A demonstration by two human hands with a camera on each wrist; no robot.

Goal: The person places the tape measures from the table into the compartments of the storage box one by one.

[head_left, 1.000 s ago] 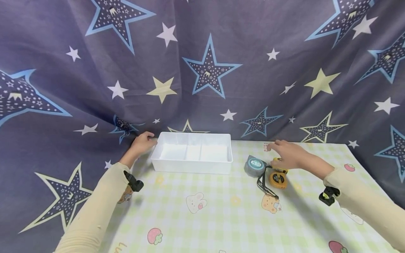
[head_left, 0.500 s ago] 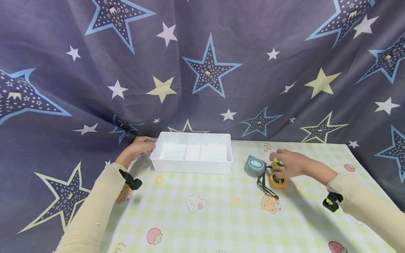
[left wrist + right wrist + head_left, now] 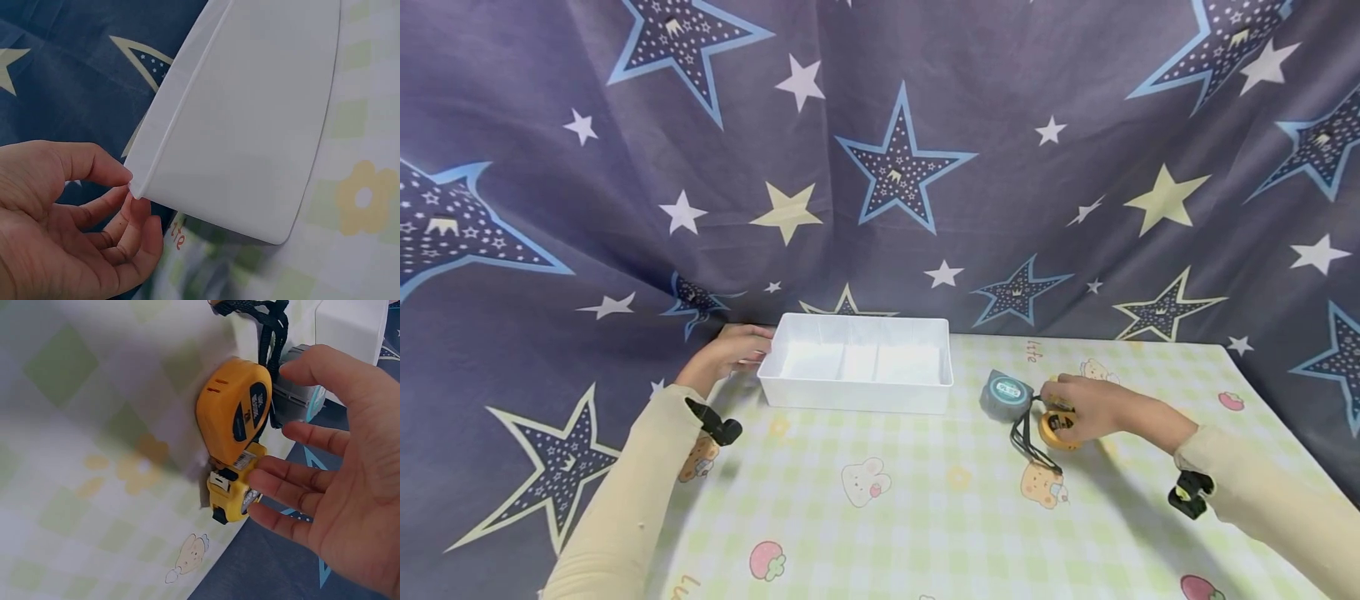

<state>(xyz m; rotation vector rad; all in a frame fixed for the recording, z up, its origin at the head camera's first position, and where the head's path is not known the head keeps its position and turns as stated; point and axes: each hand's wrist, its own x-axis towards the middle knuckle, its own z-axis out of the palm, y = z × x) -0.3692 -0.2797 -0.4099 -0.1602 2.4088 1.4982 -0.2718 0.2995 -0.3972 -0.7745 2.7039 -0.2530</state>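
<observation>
My left hand (image 3: 733, 350) is at the left end of a white plastic box (image 3: 857, 395). In the left wrist view, that hand's fingertips (image 3: 128, 181) pinch the corner of the box's rim. My right hand (image 3: 1093, 407) hovers over several tape measures, its fingers spread and slightly bent. In the right wrist view, an orange tape measure (image 3: 228, 412) lies against a smaller yellow tape measure (image 3: 230, 494). The fingertips (image 3: 259, 475) are right at the yellow one; I cannot tell if they touch it. A grey tape measure (image 3: 1006, 396) with a teal label sits to the left.
A black wrist strap (image 3: 1026, 442) trails over the table near the grey tape measure. A green-checked cloth (image 3: 925, 517) with cartoon prints covers the tabletop. Behind it and at the left hangs a dark curtain (image 3: 880, 267) with stars.
My right hand has come lower and nearer to me over the orange and yellow tape measures. The left hand has dropped slightly at the box's end. The box and grey tape measure stay in place.
</observation>
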